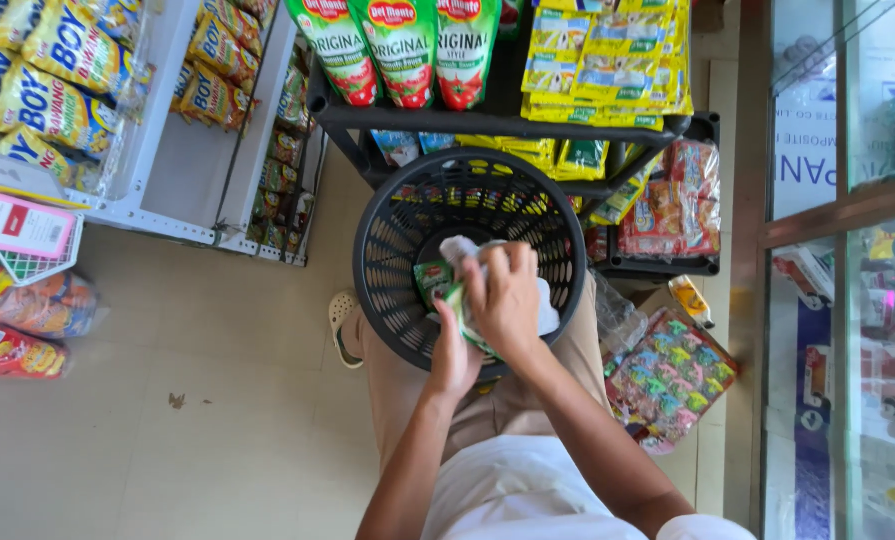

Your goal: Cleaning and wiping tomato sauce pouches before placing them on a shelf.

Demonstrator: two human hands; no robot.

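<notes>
A round black plastic basket (387,250) rests on my lap. Both hands are over its near rim. My right hand (507,300) grips a bundle of small green sachets in a clear plastic bag (455,252). My left hand (454,362) holds the same bundle from below, at the basket's front edge. A green and red sachet (431,277) shows just left of my fingers, inside the basket.
A black shelf rack (497,125) ahead carries green sauce pouches (402,50) and yellow sachet strips (607,60). A white wire shelf (157,120) with yellow snack bags stands left. Packets in plastic (667,375) lie by my right knee. A glass counter (847,300) is at the right.
</notes>
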